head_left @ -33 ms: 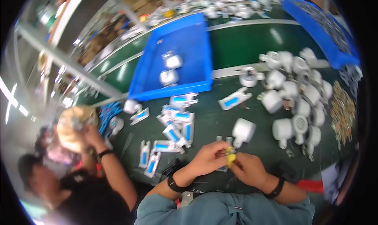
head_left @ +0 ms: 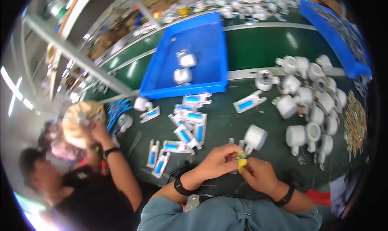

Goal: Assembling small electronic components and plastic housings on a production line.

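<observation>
Before my body, both hands meet at a small yellow piece (head_left: 241, 163) whose kind I cannot make out. My left hand (head_left: 218, 163) is closed, its thumb and index finger pinched at the yellow piece. My right hand (head_left: 260, 175) has its fingers curled against the same piece from the other side. Just beyond the fingertips lies a white round-headed plastic housing (head_left: 256, 137), its short neck pointing toward my hands. A pale pronged part (head_left: 231, 141) shows behind my left fingers, mostly hidden.
White plates with blue patches (head_left: 186, 135) lie scattered left of centre. Many white housings (head_left: 311, 99) are heaped right, beside small metal pieces (head_left: 355, 124). A blue tray (head_left: 163, 91) holds two white housings; another blue bin (head_left: 325, 33) stands far right. A co-worker (head_left: 81, 190) sits at left.
The whole view has shifted slightly, with the table things appearing further right. My hands stay together at the yellow piece, with little visible movement of the fingers.
</observation>
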A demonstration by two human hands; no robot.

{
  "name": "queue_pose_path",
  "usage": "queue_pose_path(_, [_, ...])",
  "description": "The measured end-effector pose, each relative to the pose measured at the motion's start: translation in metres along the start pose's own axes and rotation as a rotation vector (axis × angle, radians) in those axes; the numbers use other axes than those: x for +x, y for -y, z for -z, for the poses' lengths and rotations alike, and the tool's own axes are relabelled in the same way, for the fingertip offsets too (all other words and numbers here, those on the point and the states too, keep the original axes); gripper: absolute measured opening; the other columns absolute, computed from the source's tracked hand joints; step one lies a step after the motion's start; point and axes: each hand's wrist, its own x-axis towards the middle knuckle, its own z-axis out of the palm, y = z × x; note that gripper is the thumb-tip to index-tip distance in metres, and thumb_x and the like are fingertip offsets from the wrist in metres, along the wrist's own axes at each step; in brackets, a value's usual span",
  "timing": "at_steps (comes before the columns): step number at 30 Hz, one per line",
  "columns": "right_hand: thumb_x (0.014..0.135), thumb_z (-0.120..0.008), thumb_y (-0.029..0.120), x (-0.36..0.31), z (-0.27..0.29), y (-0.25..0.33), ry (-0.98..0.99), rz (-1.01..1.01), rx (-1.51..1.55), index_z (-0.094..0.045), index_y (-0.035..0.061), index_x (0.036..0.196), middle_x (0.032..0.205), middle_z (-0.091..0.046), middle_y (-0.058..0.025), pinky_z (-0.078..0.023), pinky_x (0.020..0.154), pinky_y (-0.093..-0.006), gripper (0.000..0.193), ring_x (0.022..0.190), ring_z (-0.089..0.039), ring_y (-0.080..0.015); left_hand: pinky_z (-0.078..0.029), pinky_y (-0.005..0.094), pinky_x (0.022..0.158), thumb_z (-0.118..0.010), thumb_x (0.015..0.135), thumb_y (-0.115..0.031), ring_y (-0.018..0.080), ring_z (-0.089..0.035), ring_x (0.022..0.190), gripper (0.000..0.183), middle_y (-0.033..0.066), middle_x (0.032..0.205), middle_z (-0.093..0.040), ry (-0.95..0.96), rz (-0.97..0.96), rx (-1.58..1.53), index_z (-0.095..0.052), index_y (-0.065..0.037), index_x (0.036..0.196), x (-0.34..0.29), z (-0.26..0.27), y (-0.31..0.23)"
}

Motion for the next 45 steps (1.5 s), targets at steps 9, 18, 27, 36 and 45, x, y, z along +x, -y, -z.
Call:
queue_pose_path(9, [0.081,-0.068,0.013,-0.006,0.003,-0.016,0.105,0.027,0.058,-0.063,0.0045,0.087,0.075,-0.062,-0.0094,-0.048,0.054,-0.031,0.011,0.059,-0.063,-0.0215,-0.04,0.0205,0.058,-0.062,0.084,-0.011,0.006,-0.053,0.069,0.022,0.0002,0.086,-0.061,-0.623,0.151,0.085,-0.062,-0.001,0.104,-0.062,0.061,-0.074])
queue_pose_path(18, [0.081,-0.063,0.011,-0.007,0.004,-0.016,0.134,0.057,0.062,-0.061,0.0057,0.093,0.077,-0.063,-0.0085,-0.049,0.057,-0.0341,0.013,0.064,-0.063,-0.0248,-0.051,0.0297,0.064,-0.061,0.084,-0.007,0.0215,-0.065,0.072,0.034,0.0154,0.094,-0.064,-1.299,-0.04,1.392,-0.058,0.005,0.115,-0.083,0.163,-0.079])
queue_pose_path(27, [0.082,-0.063,0.009,-0.003,0.005,-0.018,0.162,0.02,0.102,-0.061,0.0037,0.096,0.078,-0.063,-0.0094,-0.05,0.06,-0.0312,0.016,0.065,-0.064,-0.0227,-0.049,0.0292,0.067,-0.059,0.075,0.01,0.0192,-0.059,0.075,0.043,0.0111,0.097,-0.061,-0.434,-0.023,1.038,-0.06,-0.002,0.116,-0.06,0.094,-0.053])
queue_pose_path(36, [0.084,-0.062,0.013,-0.007,0.002,-0.025,0.104,0.043,0.077,-0.06,0.006,0.094,0.079,-0.063,-0.0091,-0.05,0.061,-0.0364,0.013,0.069,-0.063,-0.0276,-0.048,0.029,0.066,-0.059,0.074,0.01,0.0228,-0.063,0.077,0.023,0.0111,0.087,-0.063,-0.329,-0.102,1.008,-0.065,0.001,0.094,-0.035,0.073,-0.05])
queue_pose_path(45, [0.085,-0.063,0.016,-0.043,0.038,0.009,-0.047,0.057,0.023,-0.061,0.0088,0.098,0.084,-0.062,-0.0086,-0.05,0.06,-0.0372,0.015,0.071,-0.063,-0.028,-0.05,0.0253,0.061,-0.059,0.079,0.008,0.0164,-0.065,0.068,0.019,0.0087,0.079,-0.067,-0.096,-0.108,0.743,-0.065,0.001,0.095,-0.002,0.009,-0.019])
